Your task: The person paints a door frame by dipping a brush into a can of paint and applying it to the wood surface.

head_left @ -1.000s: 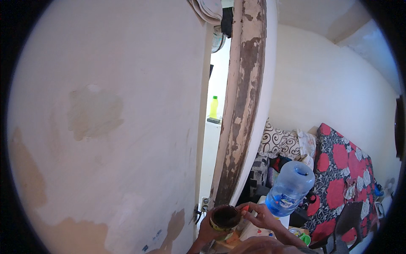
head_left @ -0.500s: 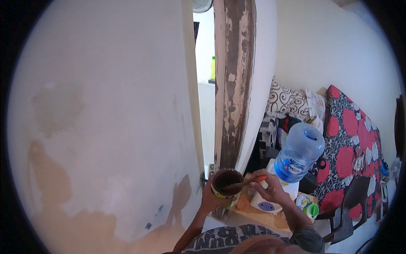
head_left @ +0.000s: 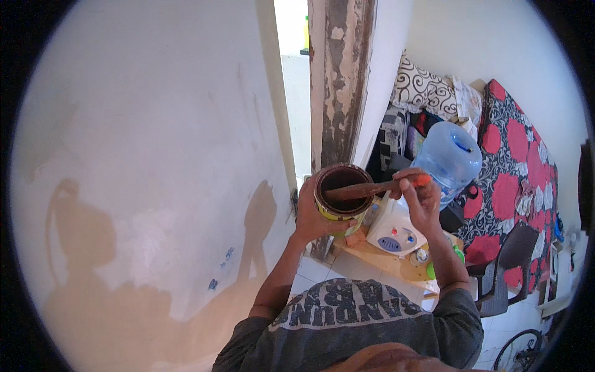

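My left hand is wrapped around the side of a paint can with a yellow-green label. Brown paint coats the can's inside and rim. Between the fingers and thumb of my right hand is the handle of a paintbrush, brown with paint and orange at its end. The brush lies nearly level across the can's mouth, its bristle end over or inside the opening; how deep it reaches I cannot tell. Just beyond the can rises a door frame with patchy brown and pale peeling paint.
A white wall or door panel fills the left, carrying my shadow. At right, a water dispenser with a blue bottle stands on a wooden table. Behind are a dark chair and a red-and-black patterned mattress.
The view has tipped downward, showing more of my shirt and the floor. Can and hands sit higher in the picture, and the brush has swung closer to level across the can.
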Demonstrator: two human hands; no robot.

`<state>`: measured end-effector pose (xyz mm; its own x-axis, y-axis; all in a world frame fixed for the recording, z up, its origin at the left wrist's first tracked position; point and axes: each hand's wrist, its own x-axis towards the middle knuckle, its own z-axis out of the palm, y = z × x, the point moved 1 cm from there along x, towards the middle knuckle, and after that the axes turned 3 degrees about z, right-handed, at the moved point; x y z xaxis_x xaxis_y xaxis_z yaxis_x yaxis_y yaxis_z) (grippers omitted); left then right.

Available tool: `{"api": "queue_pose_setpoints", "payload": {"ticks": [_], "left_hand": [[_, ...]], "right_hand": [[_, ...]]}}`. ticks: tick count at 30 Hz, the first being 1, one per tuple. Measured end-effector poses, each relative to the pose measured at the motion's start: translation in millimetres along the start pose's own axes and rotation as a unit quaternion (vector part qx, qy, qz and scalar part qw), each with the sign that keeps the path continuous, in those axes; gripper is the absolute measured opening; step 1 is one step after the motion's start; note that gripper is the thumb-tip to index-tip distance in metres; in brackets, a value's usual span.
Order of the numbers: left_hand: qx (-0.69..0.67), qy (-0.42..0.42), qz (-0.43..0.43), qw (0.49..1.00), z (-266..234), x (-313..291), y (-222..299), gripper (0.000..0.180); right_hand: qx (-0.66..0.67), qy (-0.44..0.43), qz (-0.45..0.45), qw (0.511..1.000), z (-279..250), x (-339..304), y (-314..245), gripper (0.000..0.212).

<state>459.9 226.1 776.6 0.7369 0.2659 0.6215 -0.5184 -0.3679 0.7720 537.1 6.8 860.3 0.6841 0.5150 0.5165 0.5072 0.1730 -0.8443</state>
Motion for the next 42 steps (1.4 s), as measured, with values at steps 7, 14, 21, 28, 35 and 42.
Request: {"api": "queue_pose_setpoints", "payload": {"ticks": [7,14,21,28,35,42], "left_hand": [[0.015,-0.041,0.008,0.999,-6,10,3,0.103],[-0.028,0.007,-0.009,1.000,-1,15,-3,0.097],[-0.040,0.002,-0.009,0.999,-5,41,16,0.092],[-0.028,0.002,0.009,1.000,-11,57,24,0.089],[-0.017,-0.025,0.034,0.999,-14,78,29,0.084],[-0.032,-0.014,0.035,0.999,-27,112,49,0.080]], "right_hand": [[-0.006,0.070,-0.009,0.998,-8,-5,4,0.022],[-0.013,0.084,-0.046,0.995,-17,4,-6,0.025],[-0.010,0.113,-0.058,0.992,-26,27,-11,0.031],[0.023,0.122,-0.018,0.992,-23,42,-19,0.030],[-0.175,-0.010,-0.186,0.967,-33,48,-48,0.018],[-0.334,-0.094,-0.290,0.892,-7,86,-129,0.015]]}}
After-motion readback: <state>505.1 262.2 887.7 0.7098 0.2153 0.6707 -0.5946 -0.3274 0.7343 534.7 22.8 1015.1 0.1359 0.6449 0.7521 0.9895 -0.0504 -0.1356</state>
